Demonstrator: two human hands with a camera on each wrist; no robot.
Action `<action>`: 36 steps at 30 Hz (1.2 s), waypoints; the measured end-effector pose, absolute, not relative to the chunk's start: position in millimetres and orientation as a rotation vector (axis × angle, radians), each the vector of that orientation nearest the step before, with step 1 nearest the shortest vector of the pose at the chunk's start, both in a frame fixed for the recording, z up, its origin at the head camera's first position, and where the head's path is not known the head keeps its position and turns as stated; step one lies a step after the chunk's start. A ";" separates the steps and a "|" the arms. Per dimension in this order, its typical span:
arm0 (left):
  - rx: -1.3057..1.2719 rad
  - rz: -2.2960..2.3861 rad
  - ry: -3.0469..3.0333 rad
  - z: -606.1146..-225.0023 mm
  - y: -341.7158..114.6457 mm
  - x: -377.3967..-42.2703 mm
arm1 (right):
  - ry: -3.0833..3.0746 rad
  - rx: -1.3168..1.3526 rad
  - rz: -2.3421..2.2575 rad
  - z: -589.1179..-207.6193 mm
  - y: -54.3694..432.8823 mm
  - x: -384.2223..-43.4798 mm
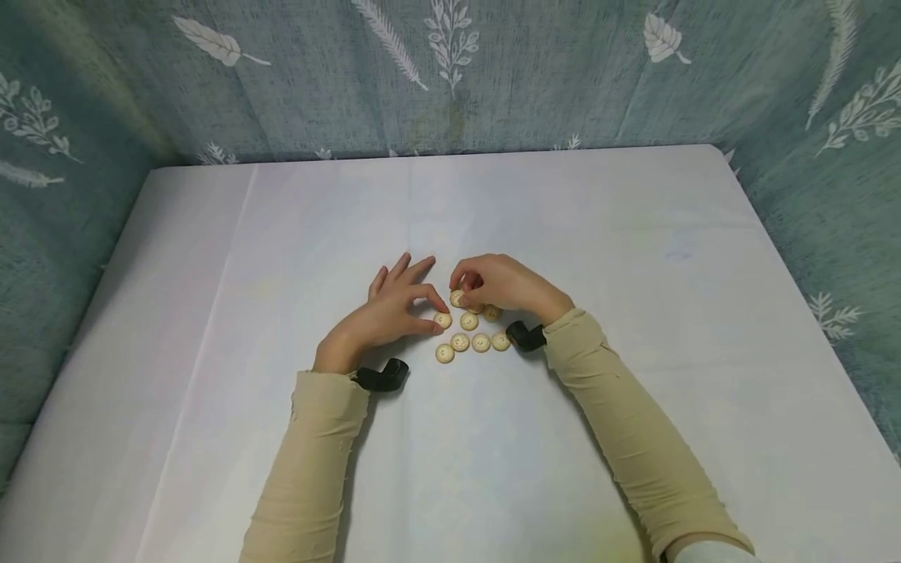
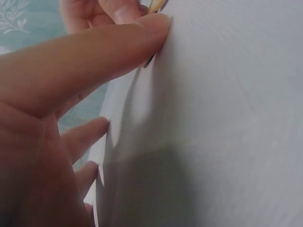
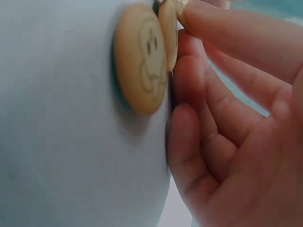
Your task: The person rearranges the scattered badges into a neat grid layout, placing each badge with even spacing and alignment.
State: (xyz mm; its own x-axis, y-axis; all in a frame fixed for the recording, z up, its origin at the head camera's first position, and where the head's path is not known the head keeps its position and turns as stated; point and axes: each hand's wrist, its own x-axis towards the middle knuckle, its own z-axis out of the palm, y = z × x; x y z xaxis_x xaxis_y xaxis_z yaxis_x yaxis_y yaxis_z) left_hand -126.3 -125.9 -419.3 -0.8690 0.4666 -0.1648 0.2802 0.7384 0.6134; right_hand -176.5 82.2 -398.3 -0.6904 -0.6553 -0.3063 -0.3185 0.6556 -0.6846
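Note:
Small round cream discs with dark line drawings lie near the table's middle. My left hand (image 1: 383, 313) has its thumb and index finger on opposite edges of one disc (image 1: 442, 320), pinching it at the table, while its other fingers spread away. With thumb and fingertips my right hand (image 1: 507, 285) pinches another disc (image 1: 456, 299), just beyond the first; its remaining fingers are curled. Beneath and beside the right hand are more discs, partly covered. A disc (image 3: 141, 59) with a drawn figure shows large in the right wrist view. In the left wrist view the thumb (image 2: 94, 61) hides most of the pinched disc.
Nearer the person, several discs form a loose row, among them a left-end disc (image 1: 444, 353) and a right-end disc (image 1: 500, 341). A single disc (image 1: 468, 321) lies between the hands. White cloth (image 1: 246, 453) covers the table; a green leaf-patterned curtain (image 1: 535, 78) hangs around it.

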 end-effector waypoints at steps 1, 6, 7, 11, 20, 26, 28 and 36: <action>0.580 0.860 2.630 -418.6 -126.1 -125.9 | 2.327 -0.753 -0.818 -398.4 82.6 -177.2; 0.569 0.867 2.627 -415.5 -126.7 -125.0 | 2.311 -0.776 -0.854 -399.3 87.7 -181.6; 0.568 0.868 2.629 -414.9 -126.5 -124.8 | 2.308 -0.780 -0.867 -399.3 89.1 -182.8; 0.575 0.866 2.639 -414.3 -125.6 -125.2 | 2.297 -0.751 -0.924 -400.7 94.6 -188.1; 0.607 0.848 2.713 -419.5 -125.2 -123.4 | 2.249 -0.563 -1.046 -403.0 96.3 -197.0; 0.573 0.843 2.737 -421.2 -123.5 -121.2 | 2.194 -0.480 -1.097 -400.7 93.7 -202.2; 0.594 0.854 2.713 -420.8 -123.2 -120.8 | 2.184 -0.467 -1.099 -400.8 93.5 -203.7; 0.707 0.944 2.593 -415.7 -122.9 -122.1 | 2.169 -0.451 -1.182 -404.3 95.9 -211.6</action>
